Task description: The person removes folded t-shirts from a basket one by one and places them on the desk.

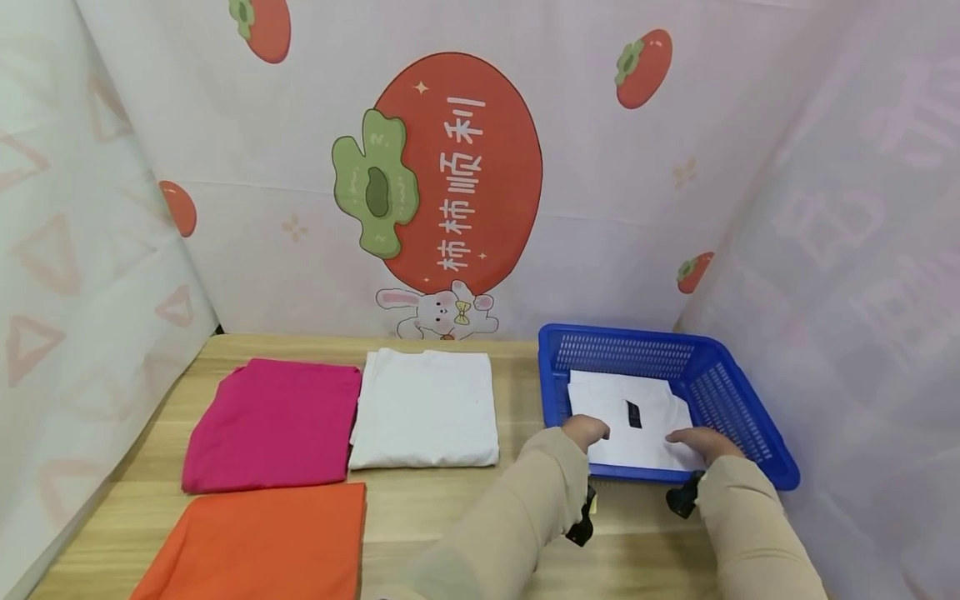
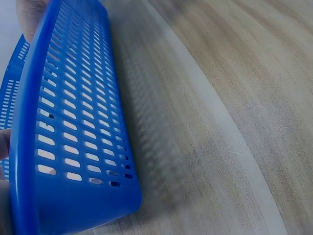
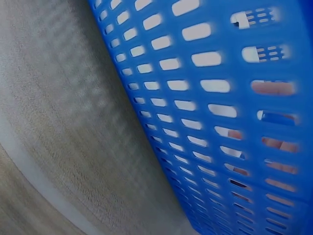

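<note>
A folded white T-shirt [image 1: 630, 446] with a black neck label lies in the blue basket [image 1: 622, 337]. My left hand [image 1: 587, 431] grips its left edge, thumb over the top and the other fingers out of sight. At the opposite edge, my right hand [image 1: 705, 442] holds the T-shirt the same way, the thumb lying on the cloth. Both hands reach in over the basket's near rim. Through the slots in the right wrist view, parts of fingers [image 3: 276, 88] show behind the basket wall.
Left of the basket, a folded white cloth [image 1: 423, 408] lies beside a folded magenta cloth [image 1: 273, 425]. An orange cloth [image 1: 262, 546] lies in front of the magenta one. Printed fabric walls [image 1: 600, 167] enclose the wooden table [image 1: 622, 558] at the back and sides.
</note>
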A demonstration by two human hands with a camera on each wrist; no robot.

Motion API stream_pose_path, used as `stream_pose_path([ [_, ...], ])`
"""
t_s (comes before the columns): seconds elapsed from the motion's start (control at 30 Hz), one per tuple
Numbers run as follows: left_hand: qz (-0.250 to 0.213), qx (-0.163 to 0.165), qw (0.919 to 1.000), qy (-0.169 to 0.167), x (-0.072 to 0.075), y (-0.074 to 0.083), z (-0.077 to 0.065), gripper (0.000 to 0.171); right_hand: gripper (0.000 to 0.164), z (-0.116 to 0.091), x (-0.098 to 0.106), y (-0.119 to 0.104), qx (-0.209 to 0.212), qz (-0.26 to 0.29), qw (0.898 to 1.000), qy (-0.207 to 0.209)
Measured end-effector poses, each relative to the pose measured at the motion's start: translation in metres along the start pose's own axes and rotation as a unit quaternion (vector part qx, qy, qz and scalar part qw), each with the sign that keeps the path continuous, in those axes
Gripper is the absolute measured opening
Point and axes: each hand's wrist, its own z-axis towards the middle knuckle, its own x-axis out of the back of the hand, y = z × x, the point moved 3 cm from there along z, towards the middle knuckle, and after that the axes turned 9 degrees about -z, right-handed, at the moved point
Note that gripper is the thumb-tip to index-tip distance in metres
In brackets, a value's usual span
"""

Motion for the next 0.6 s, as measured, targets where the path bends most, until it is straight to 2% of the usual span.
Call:
stream_pose_path([
  [0.07,-0.012,0.005,0.9999,-0.005,-0.02,-0.009,0.021,0.054,0.085,0.0,-0.002,0.001,-0.009,0.001,1.0,0.002],
  [0.17,-0.041,0.009,0.9991,-0.005,-0.037,-0.018,0.034,0.052,0.084,0.003,-0.003,0.004,-0.009,-0.001,1.0,0.004],
  [0.27,-0.087,0.015,0.9961,-0.001,-0.039,-0.02,0.028,0.049,0.081,0.005,-0.003,0.004,0.027,-0.026,0.999,-0.004],
  [0.37,-0.111,0.009,0.9938,0.005,-0.03,-0.015,0.018,0.044,0.076,0.006,-0.002,0.002,0.06,-0.04,0.997,-0.011],
  [0.43,-0.102,-0.006,0.9947,0.011,-0.025,-0.012,0.013,0.04,0.074,0.006,-0.001,0.001,0.067,-0.04,0.997,-0.014],
  [0.5,-0.069,-0.025,0.9972,0.015,-0.024,-0.009,0.016,0.037,0.072,0.008,0.0,0.001,0.065,-0.038,0.997,-0.015],
  [0.6,-0.016,-0.048,0.9985,0.023,-0.029,-0.011,0.028,0.035,0.071,0.019,0.0,0.006,0.06,-0.029,0.998,-0.017],
])
